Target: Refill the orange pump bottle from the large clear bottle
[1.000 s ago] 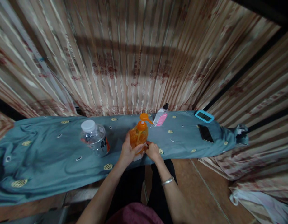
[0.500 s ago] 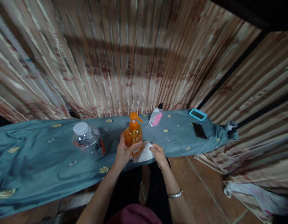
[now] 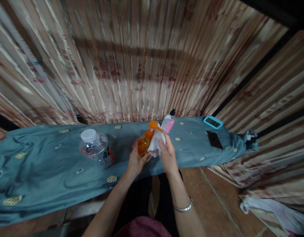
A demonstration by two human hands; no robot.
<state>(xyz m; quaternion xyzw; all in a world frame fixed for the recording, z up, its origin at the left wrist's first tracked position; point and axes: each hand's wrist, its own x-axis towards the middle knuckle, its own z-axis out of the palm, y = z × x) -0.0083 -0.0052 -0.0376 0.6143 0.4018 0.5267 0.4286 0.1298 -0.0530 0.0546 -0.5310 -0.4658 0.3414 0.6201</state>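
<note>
My left hand (image 3: 137,160) is wrapped round the body of an orange pump bottle (image 3: 143,144), which leans to the right. Its orange pump head (image 3: 154,125) points right, over a white tissue (image 3: 155,144). My right hand (image 3: 168,153) pinches that tissue and presses it against the upper right side of the bottle, just below the spout. The tissue hides part of the bottle's neck and side. Close behind my right fingers stands a clear bottle with a pink label and black cap (image 3: 168,122).
A large clear plastic bottle with a white lid (image 3: 97,148) stands to the left. On the right lie a blue-framed digital clock (image 3: 213,122) and a dark phone (image 3: 214,140). Green patterned cloth (image 3: 55,177) covers the narrow table; striped curtains (image 3: 132,65) hang behind it.
The orange pump bottle has tilted to the right in my left hand. My right hand has raised the tissue from the bottle's lower side to its neck. The view has shifted slightly.
</note>
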